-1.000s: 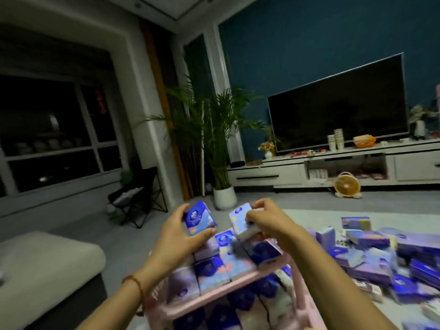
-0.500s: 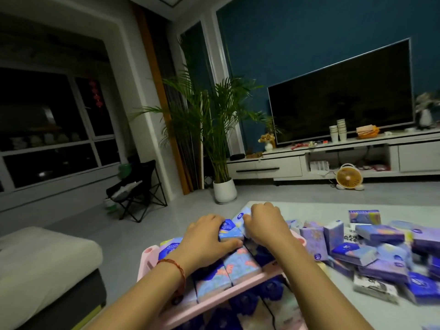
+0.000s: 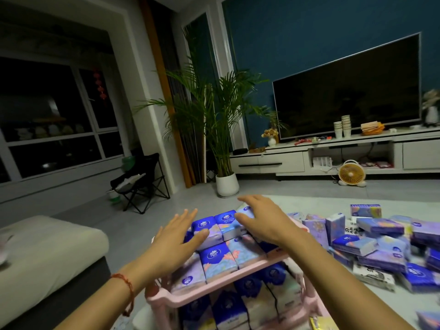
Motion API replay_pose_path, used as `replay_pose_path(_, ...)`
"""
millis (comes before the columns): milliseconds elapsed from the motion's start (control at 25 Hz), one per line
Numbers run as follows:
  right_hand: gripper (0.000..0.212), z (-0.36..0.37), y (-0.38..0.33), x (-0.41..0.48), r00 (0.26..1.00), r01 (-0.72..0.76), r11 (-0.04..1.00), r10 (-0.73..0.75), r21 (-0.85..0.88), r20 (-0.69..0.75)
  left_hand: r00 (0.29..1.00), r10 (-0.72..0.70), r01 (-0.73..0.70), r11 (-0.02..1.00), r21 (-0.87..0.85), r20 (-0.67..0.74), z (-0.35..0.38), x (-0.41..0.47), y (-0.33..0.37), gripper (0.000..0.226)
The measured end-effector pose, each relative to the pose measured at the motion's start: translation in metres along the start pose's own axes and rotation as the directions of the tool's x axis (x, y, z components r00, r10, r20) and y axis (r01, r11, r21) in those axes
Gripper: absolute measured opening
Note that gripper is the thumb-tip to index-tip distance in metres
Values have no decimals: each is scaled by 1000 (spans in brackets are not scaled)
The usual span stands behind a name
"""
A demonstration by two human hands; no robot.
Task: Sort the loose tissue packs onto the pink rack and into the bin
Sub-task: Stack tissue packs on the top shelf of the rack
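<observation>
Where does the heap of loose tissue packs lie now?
In the head view, the heap of loose tissue packs lies on the pale surface at the person's right, just beside the pink rack.

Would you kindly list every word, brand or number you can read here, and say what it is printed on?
No text reads clearly.
Tissue packs on the pink rack: round white emblem, lettering too blurred.
White pack in the loose pile: black characters, partly hidden, unreadable.
</observation>
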State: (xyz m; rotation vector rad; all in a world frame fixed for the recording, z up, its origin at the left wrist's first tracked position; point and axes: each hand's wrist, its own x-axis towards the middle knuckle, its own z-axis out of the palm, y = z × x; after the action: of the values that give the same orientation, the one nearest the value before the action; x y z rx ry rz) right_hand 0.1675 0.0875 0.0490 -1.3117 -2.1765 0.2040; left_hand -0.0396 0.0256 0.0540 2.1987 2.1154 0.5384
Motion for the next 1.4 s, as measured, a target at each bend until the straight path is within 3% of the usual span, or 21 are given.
replay_pose_path(40, 56, 4, -2, 0, 995, 20, 1000, -22, 15, 100, 1000, 0, 1, 1000, -17, 21, 2, -7, -3, 70)
replay_pose_path(120, 60, 11, -4, 0, 978, 70, 990, -45, -120, 203, 999, 18, -18, 1000, -5, 37, 7, -12, -2, 65)
replay_pose_path(400, 56, 11, -7, -7, 976, 108, 986, -80, -130, 201, 999, 30, -31, 999, 12, 32, 10, -8, -2, 50)
replay_pose_path(600, 54, 11, -16, -12, 972, 145, 942, -78, -303, 224, 998, -19, 20, 1000, -2, 61, 11, -7, 0, 48)
replay_pose_path(640, 53, 10, -17, -15, 973, 145, 955, -90, -258, 214, 998, -25, 25, 1000, 6, 54, 11, -7, 0, 48)
replay_pose_path(720, 50, 4, -15, -22, 994, 64, 997, -68, 49, 83, 999, -23, 22, 999, 34, 23, 9, -8, 3, 50)
replay_pose_path(800, 44, -13, -9, -30, 991, -19, 929, 66, 369, -113, 998, -18, 22, 998, 64, -60, 4, -13, 4, 54)
replay_pose_path(880, 36, -39, 2, -46, 948, -100, 844, 242, 526, -207, 980, 8, 14, 994, 106, -198, -4, -23, 12, 54)
replay_pose_path(960, 31, -70, 15, -68, 911, -166, 753, 364, 637, -193, 934, 88, -64, 995, 81, -347, -7, -38, 34, 52)
replay_pose_path(1080, 35, -116, 41, -113, 887, -275, 608, 459, 745, -47, 843, 297, -334, 943, -2, -448, -5, -61, 96, 53)
replay_pose_path(1200, 29, -136, 80, -155, 777, -329, 480, 627, 814, -56, 723, 546, -564, 820, 96, -422, 19, -75, 168, 37)
replay_pose_path(1240, 22, -138, 93, -168, 713, -334, 429, 697, 839, -72, 722, 573, -589, 803, 90, -388, 31, -79, 192, 37)
replay_pose_path(1320, 15, -139, 113, -190, 611, -375, 362, 789, 853, -66, 794, 550, -567, 824, 12, -258, 62, -88, 234, 41)
replay_pose_path(1400, 20, -139, 126, -204, 590, -450, 399, 804, 799, -70, 873, 484, -487, 873, -41, -61, 101, -88, 259, 34)
